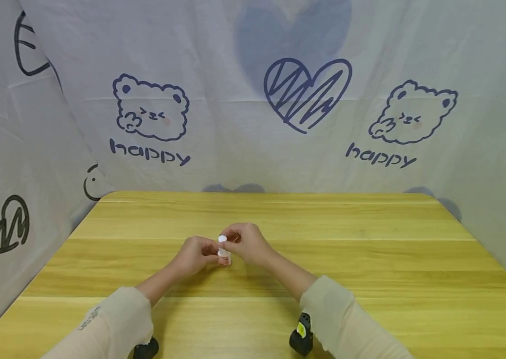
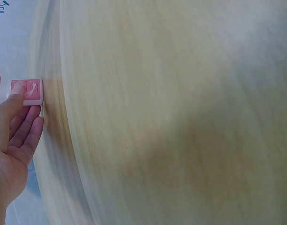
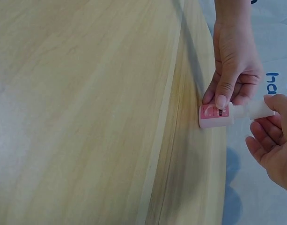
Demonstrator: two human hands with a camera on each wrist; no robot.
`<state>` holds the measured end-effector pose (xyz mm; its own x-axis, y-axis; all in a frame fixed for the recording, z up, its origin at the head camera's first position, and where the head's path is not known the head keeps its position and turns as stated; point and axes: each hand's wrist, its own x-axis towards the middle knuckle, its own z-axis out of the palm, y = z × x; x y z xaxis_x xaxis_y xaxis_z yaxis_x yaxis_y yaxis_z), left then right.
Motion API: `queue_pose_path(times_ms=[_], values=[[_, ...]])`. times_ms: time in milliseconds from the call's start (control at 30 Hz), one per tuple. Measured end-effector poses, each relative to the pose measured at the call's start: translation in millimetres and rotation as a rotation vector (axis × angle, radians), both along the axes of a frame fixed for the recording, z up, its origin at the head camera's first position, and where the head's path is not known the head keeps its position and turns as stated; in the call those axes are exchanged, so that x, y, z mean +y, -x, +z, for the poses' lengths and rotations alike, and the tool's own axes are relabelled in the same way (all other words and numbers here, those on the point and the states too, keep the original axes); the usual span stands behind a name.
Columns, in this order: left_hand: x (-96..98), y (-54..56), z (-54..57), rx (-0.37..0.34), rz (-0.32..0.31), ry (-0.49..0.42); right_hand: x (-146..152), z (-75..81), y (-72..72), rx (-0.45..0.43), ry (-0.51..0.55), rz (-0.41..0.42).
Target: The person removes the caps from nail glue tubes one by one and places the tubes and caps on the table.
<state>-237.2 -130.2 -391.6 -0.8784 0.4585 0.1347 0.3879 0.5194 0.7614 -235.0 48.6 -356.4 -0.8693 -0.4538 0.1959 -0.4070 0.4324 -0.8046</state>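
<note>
A small bottle (image 3: 215,116) with a pink label and white shoulders stands on the wooden table (image 1: 370,279), around its middle. My left hand (image 1: 193,257) grips the labelled body, its thumb across the label (image 2: 33,90) in the left wrist view. Over the bottle, my right hand (image 1: 251,245) pinches the white cap (image 3: 260,108) between thumb and fingers. A pale translucent section (image 3: 239,111) shows between cap and body; whether it belongs to the neck or the cap I cannot tell. Part of the cap is hidden by my right fingers.
A pale cloth (image 1: 226,144) printed with bears, hearts and "happy" hangs behind the table and along both sides. Black devices, one of them a wrist camera (image 1: 301,336) with a yellow mark, sit beneath the sleeves. Bare wood surrounds both hands.
</note>
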Motion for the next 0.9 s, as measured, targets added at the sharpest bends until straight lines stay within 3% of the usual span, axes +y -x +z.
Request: queue_pose_path(times_ms=[433,900], values=[[-0.7,2.0,-3.0,-0.016,-0.016,-0.03,1.4,7.1,0.8,0.054,-0.021,-0.028],[-1.3,0.6,-0.6,-0.022,-0.002,-0.02,5.3,13.0,-1.8,0.057,-0.026,-0.004]])
